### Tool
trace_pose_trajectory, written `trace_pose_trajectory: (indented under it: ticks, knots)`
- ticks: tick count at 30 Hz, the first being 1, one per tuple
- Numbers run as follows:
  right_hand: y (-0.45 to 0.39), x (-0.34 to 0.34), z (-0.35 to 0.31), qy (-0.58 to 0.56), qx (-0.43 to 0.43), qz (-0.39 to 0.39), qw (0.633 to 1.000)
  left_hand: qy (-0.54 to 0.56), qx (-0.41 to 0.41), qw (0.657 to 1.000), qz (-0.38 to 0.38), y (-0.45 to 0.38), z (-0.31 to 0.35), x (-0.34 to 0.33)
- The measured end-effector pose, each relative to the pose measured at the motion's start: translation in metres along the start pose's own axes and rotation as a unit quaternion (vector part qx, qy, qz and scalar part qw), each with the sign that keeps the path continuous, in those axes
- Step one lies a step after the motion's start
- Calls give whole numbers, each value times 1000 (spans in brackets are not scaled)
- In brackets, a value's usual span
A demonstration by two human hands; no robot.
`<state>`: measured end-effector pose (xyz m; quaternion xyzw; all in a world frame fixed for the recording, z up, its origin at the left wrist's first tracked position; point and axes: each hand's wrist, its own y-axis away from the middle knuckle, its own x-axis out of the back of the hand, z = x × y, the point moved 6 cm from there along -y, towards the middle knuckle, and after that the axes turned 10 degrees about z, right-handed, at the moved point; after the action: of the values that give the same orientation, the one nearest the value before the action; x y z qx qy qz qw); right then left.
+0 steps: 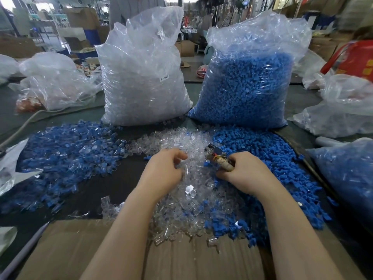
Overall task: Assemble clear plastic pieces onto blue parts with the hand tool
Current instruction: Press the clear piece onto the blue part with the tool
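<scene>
Where bags point(144, 77) stand, dark table point(96, 190) (cluttered)

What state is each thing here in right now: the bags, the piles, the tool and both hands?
Clear-pieces bag: upright, top open.
Blue-parts bag: upright, top open.
Clear pile: loose, spread between the hands.
Blue pile: loose, on the right.
Assembled pile: heaped on the left.
Hand tool: gripped, metal head pointing up-left.
Left hand: fingers curled in the clear pile.
Right hand: gripping the tool.

A flattened cardboard sheet point(80, 249) lies nearest, a red bag point(355, 57) far right.
</scene>
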<state>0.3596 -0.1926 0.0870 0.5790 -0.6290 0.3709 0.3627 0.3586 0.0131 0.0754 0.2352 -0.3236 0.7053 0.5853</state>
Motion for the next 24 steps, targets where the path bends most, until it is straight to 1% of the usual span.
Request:
trace_pose_trajectory:
  ticks: [6, 10, 14, 17, 19, 24]
  knots:
    - [1, 0, -2, -31, -2, 6, 1000, 10, 12, 999, 42, 0, 0, 9]
    - [0, 3, 1, -72, -16, 31, 997, 39, 11, 997, 67, 1, 4, 13]
    - [0, 7, 2, -115, -25, 47, 992, 157, 59, 983, 73, 2, 4, 15]
    - [0, 9, 1, -165, -28, 61, 984, 243, 93, 963, 64, 2, 6, 15]
    - [0, 11, 2, -191, -29, 67, 979, 294, 100, 949, 49, 3, 9, 14]
    - [0, 14, 3, -256, -26, 88, 962, 390, 128, 911, 36, 5, 17, 10]
